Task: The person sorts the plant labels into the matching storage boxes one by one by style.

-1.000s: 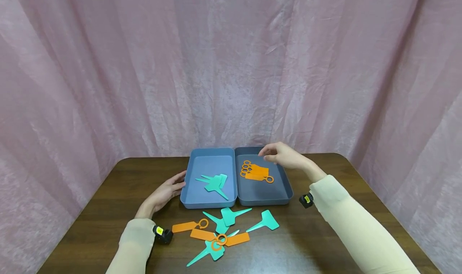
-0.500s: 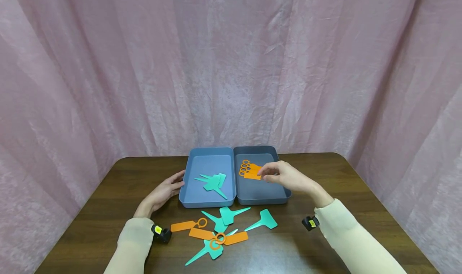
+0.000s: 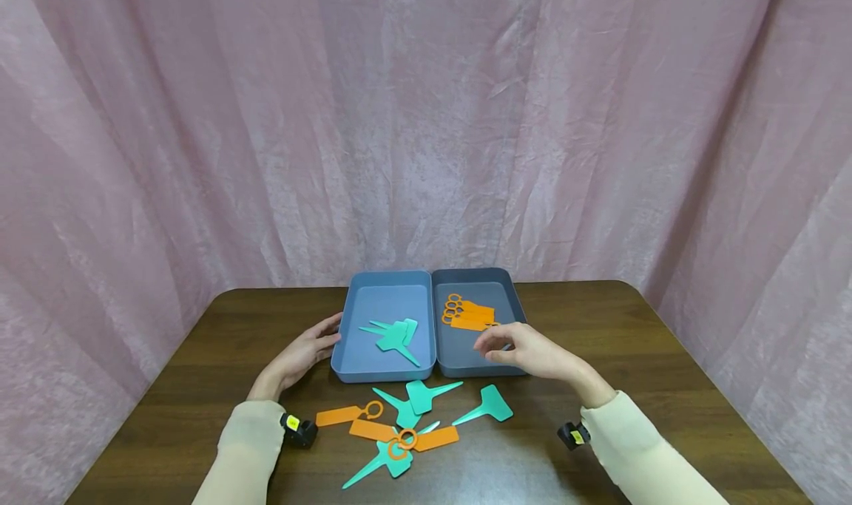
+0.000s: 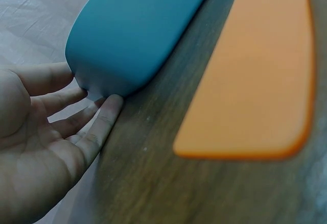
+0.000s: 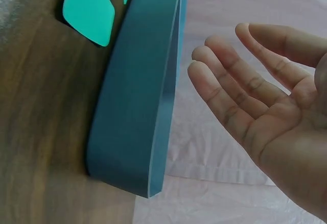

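My left hand (image 3: 302, 359) rests its fingertips against the left wall of the blue tray (image 3: 346, 375); the left wrist view shows the fingers extended at the tray's lower corner. Inside that tray lie several green T-shaped plant labels (image 3: 396, 336). Over the front right part of the darker grey tray (image 3: 459, 364) hovers my right hand (image 3: 522, 350), its fingers loosely bent and holding nothing. In the right wrist view the hand (image 5: 271, 96) is raised above that tray's wall (image 5: 133, 91). Several orange ring-ended tags (image 3: 471, 316) lie fanned in the grey tray, one ring partly hidden by the right hand.
In front of the trays, green labels (image 3: 492, 404) and orange tags (image 3: 338, 416) are scattered on the brown wooden table (image 3: 619, 357), some overlapping. A pink curtain (image 3: 426, 120) hangs behind the table's far edge. The two trays stand side by side.
My right hand has come from the back right of the grey tray toward its front, passing over the orange tags. The left hand stays at the blue tray.
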A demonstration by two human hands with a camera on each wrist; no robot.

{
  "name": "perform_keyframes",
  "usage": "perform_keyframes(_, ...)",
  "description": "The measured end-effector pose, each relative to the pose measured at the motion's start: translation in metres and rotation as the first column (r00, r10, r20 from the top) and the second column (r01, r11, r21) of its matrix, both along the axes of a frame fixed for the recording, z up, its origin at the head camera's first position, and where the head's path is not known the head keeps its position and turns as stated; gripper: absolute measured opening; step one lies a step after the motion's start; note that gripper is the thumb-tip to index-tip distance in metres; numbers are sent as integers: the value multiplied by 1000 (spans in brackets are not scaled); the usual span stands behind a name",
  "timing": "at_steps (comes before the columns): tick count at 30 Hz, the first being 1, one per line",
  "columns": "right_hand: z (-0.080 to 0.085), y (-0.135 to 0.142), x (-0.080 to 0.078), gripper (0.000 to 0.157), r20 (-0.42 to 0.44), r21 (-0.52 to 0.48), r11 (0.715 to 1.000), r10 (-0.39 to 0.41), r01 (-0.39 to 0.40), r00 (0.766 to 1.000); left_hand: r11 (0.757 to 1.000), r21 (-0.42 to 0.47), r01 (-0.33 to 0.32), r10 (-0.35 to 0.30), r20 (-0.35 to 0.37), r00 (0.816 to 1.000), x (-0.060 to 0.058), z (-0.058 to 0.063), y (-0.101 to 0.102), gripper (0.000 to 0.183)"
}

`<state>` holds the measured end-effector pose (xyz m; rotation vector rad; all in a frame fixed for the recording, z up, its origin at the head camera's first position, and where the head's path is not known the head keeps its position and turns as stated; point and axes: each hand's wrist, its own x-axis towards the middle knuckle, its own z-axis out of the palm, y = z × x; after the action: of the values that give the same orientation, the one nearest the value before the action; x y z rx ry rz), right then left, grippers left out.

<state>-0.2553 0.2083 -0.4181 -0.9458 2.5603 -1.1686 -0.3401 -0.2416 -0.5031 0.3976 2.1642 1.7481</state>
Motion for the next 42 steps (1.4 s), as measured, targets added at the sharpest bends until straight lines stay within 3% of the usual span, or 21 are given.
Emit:
perform_keyframes(16, -23, -3, 25, 21, -37, 113, 992, 53, -49, 998, 1000, 12, 1, -1, 7, 1000, 0, -3, -2, 61)
perform_keyframes(24, -24, -9, 32, 22, -89, 246, 969, 51, -28, 995, 1000, 11, -11, 11, 6, 1000, 0, -1, -2, 61)
perform_keyframes(33, -28, -11, 37, 26, -55, 325, 945, 43, -23, 998, 1000, 11, -4, 4, 5, 1000, -1, -1, -1, 61)
perform_keyframes(42, -34, -14, 40, 39, -179, 402, 916, 85, -6, 980, 1000, 6, -3, 3, 6, 1000, 0, -1, -1, 61)
